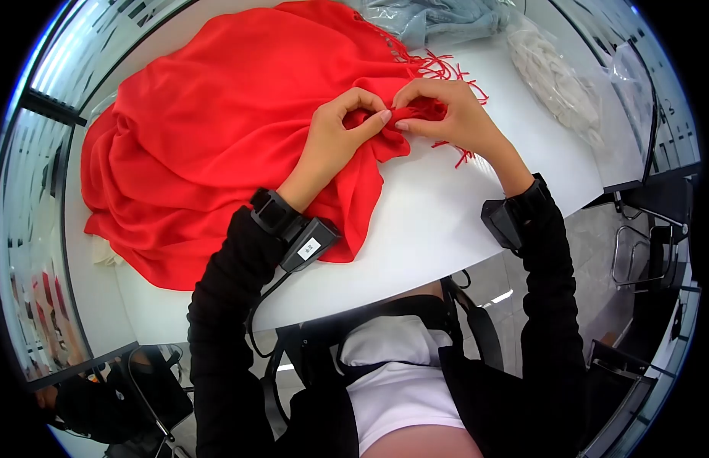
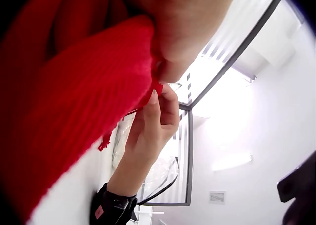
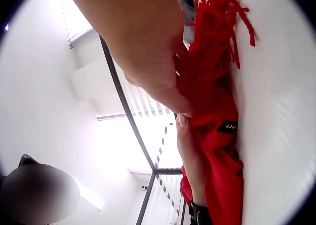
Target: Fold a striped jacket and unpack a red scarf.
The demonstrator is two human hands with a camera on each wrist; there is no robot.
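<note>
A large red fringed scarf (image 1: 217, 114) lies spread in loose folds over the left and middle of the white table. My left hand (image 1: 335, 130) pinches its gathered edge between thumb and forefinger. Right beside it, my right hand (image 1: 453, 114) pinches the same edge, the two thumbs nearly meeting. Red fringe (image 1: 446, 69) trails onto the table beyond and beneath the right hand. In the right wrist view a small black label (image 3: 228, 127) shows on the scarf, just past the fingertips. The left wrist view has the ribbed cloth stretching down from my left hand.
A clear bag of blue-grey cloth (image 1: 438, 19) lies at the back of the table (image 1: 431, 221). To its right is a plastic bag holding something cream-coloured (image 1: 553, 76). Glass panels border the table, and a chair (image 1: 648, 244) stands at the right.
</note>
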